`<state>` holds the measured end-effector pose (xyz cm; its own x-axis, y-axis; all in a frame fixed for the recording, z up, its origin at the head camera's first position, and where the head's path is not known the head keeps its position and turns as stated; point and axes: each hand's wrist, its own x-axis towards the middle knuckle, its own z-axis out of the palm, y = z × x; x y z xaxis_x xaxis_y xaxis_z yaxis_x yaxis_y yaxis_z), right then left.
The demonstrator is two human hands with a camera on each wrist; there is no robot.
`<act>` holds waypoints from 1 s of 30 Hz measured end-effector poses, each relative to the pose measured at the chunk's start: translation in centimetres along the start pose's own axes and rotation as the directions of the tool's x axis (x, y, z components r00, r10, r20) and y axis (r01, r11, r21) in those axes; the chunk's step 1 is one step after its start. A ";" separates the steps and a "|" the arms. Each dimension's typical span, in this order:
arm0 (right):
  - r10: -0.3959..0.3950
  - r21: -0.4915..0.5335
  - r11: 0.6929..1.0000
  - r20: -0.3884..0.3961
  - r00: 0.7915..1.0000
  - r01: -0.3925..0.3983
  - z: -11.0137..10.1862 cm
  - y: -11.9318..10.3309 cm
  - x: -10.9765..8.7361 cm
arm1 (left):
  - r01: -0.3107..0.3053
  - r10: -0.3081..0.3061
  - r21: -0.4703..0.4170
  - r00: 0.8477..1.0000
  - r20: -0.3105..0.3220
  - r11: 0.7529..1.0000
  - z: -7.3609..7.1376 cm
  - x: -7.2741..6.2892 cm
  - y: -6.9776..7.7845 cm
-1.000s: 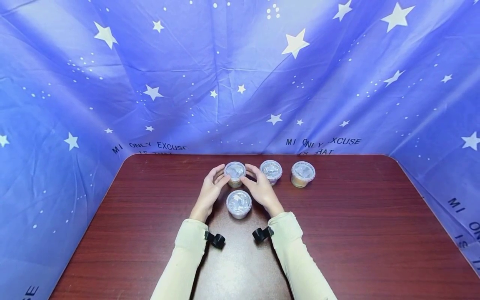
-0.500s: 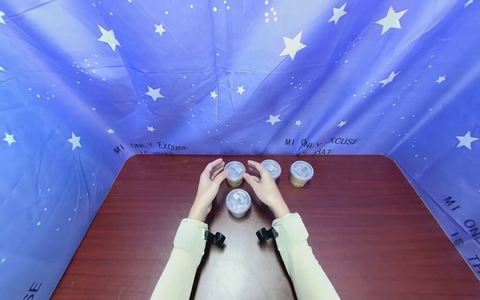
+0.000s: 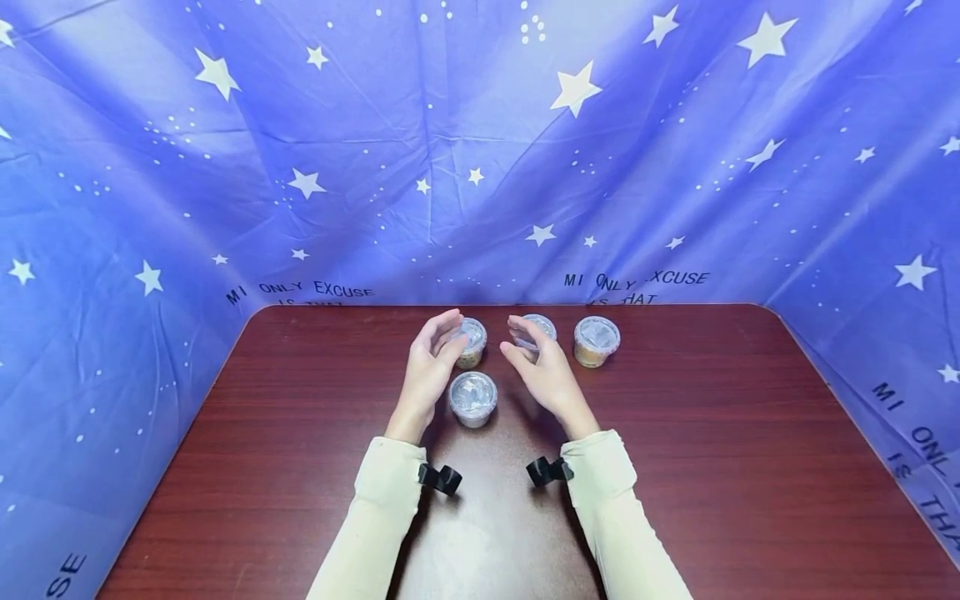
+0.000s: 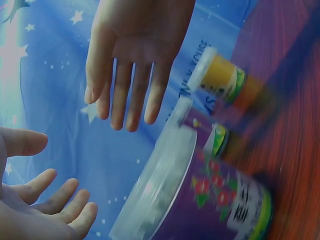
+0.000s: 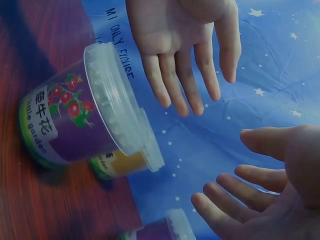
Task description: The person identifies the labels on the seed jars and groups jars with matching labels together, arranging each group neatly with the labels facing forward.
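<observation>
In the head view my left hand is raised at the left of the back-left lidded plastic cup, its thumb overlapping the lid's edge. Both wrist views show its fingers apart from the cups, holding nothing. My right hand, fingers relaxed and nothing in it, is in front of the back-middle cup and partly covers it. A front cup stands between the wrists; its purple label shows red flowers and "little garden". Yellow shows on the back-left cup in the right wrist view.
A fourth lidded cup, yellow-labelled, stands at the back right. The dark red wooden table ends at a blue star-printed cloth behind and on both sides. Black wrist cameras sit on the cuffs.
My hands have come off the back-left cup and spread apart. The right hand has moved rightward, in front of the back-middle cup. The cups appear to stay in place while the head view shifts slightly.
</observation>
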<state>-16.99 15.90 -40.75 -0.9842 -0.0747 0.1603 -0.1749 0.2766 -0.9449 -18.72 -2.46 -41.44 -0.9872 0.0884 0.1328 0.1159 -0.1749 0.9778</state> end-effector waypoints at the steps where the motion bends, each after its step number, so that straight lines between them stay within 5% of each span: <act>1: -0.003 -0.004 1.000 -0.004 1.000 0.003 -0.2 0.0 -0.1 | 0.000 0.001 -0.005 1.000 0.005 1.000 0.3 -0.1 0.1; 17: -0.018 -0.023 1.000 -0.054 0.998 0.017 -2.7 1.4 -1.5 | -0.002 0.005 -0.055 0.999 0.049 0.998 4.7 -0.9 -1.0; 30: 0.050 -0.045 0.998 -0.080 0.996 -0.054 -4.4 2.6 -2.3 | 0.089 -0.088 -0.026 0.996 0.016 0.996 7.7 -1.1 -1.8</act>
<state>-15.33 21.00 -42.37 -0.9907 0.0164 0.1350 -0.1226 0.3226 -0.9386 -16.97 5.35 -42.04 -0.9917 0.1190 0.0486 0.0250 -0.1923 0.9810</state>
